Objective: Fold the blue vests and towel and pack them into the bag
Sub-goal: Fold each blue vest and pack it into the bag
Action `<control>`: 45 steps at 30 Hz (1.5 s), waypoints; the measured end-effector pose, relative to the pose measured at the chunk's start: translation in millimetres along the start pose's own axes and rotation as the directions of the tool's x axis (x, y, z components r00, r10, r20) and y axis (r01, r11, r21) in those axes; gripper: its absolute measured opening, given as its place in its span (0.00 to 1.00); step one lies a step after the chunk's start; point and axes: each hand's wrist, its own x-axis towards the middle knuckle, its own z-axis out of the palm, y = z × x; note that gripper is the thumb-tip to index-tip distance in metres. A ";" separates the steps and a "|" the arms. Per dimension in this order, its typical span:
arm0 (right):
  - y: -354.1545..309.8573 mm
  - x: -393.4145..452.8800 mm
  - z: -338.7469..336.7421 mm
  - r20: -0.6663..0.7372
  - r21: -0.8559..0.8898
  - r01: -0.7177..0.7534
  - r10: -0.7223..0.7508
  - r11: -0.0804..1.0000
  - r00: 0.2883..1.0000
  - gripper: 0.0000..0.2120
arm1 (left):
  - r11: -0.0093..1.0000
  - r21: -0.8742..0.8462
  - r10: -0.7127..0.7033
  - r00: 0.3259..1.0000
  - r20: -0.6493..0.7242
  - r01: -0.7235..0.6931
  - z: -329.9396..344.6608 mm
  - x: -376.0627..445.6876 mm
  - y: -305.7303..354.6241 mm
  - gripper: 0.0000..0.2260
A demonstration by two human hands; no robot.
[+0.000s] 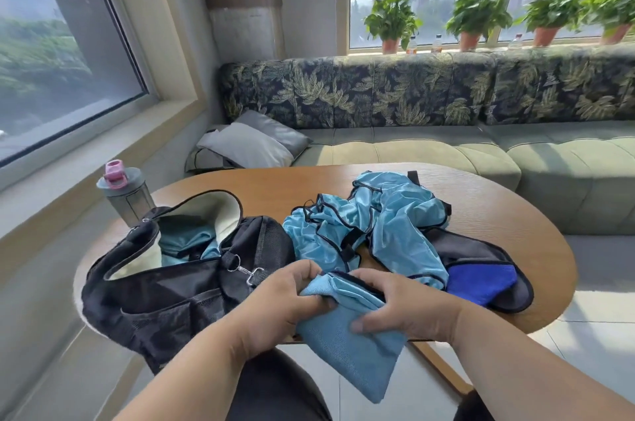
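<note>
- Near the front edge of the oval wooden surface (498, 214), both hands work one folded light-blue vest (350, 334); part of it hangs off the edge toward the person's lap.
- Left hand (285, 300): fingers curled round the vest's left upper corner — a closed grip on the cloth.
- Right hand (402, 307): fingers bent over the top fold, thumb pressed on the front face, so this grip too has hold of the vest.
- Black bag (165, 293): lies on the left part of the surface, mouth open, pale lining showing; some light-blue cloth already sits inside. A metal clip (249, 271) on its strap lies just beside the left hand.
- Heap of unfolded blue vests (385, 224): crumpled with black trim, at the middle of the surface, behind the hands.
- Dark-blue towel (481, 283): lies to the right on a dark flat piece of fabric (481, 248), touching the heap's edge.
- Grey shaker bottle (127, 193) with a pink cap: upright at the far left, behind the bag.
- Room: a pale green sofa (429, 152) with a leaf-patterned back wraps the corner, a grey cushion (254, 142) on its left end; potted plants (477, 18) and small bottles line the sill under a wide window, another window (62, 59) at left.
</note>
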 end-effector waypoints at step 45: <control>-158.6 204.8 153.5 -0.137 0.759 -0.131 0.354 0.638 0.925 0.09 | 0.901 0.207 0.018 0.444 -0.896 0.381 -183.9 -109.7 45.0 0.16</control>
